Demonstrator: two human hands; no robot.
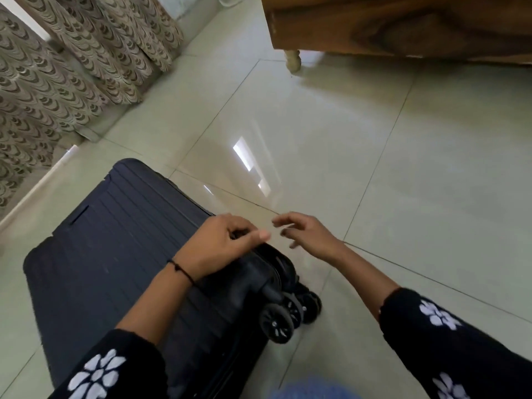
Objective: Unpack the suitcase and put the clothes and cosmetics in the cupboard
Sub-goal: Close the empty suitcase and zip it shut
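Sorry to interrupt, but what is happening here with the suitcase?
A person works at a dark suitcase lying flat and closed on the tiled floor. Their left hand grips its edge near the wheels, fingers curled, probably on the zip. The right hand hovers open beside it, holding nothing. Nothing is unpacked yet.

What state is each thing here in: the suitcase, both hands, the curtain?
Dark navy ribbed hard-shell suitcase: closed, lying flat on the pale tiled floor.
Left hand: fingers curled at the suitcase's side edge, pinching what looks like the zip pull.
Right hand: open, fingers relaxed, above the floor, holding nothing.
Brown patterned curtain: hanging down to the floor.
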